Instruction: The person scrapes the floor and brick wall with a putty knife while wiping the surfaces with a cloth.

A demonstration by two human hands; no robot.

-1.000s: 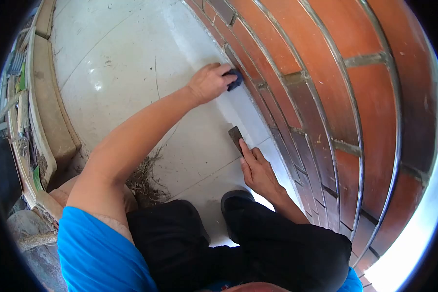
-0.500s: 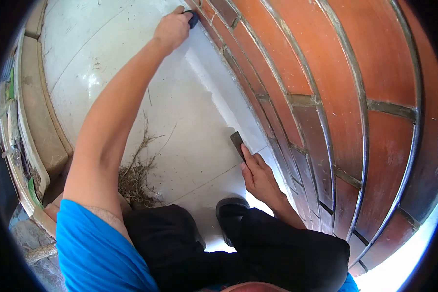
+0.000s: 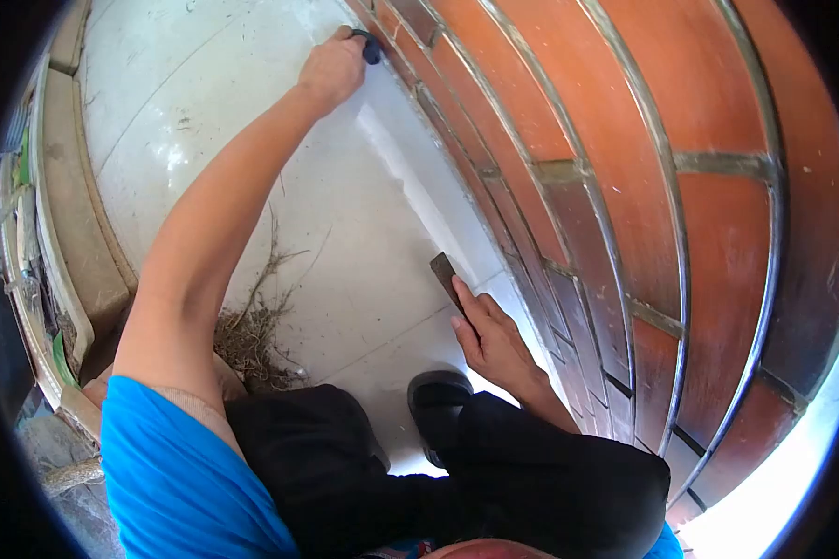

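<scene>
My left hand [image 3: 334, 67] is at the far end of my outstretched arm, closed on a small dark blue-black object [image 3: 371, 48] at the foot of the red tiled wall [image 3: 625, 214]. My right hand [image 3: 496, 340] is nearer to me, above the pale floor, with its fingers closed round a flat dark bar [image 3: 445, 278] that points forward and left. Between the two hands, a whiter strip [image 3: 410, 177] with a ragged edge runs along the base of the wall. The far hand hides part of its object.
A heap of dry roots [image 3: 256, 345] lies on the floor [image 3: 233, 112] left of my knees. Tan edging blocks [image 3: 79, 196] and green leaves border the left side. My dark shoe [image 3: 438, 401] is below the right hand.
My left hand and its object have shifted slightly toward me along the wall's foot. My right hand with the bar has moved slightly left and down in view. The view has shifted a little.
</scene>
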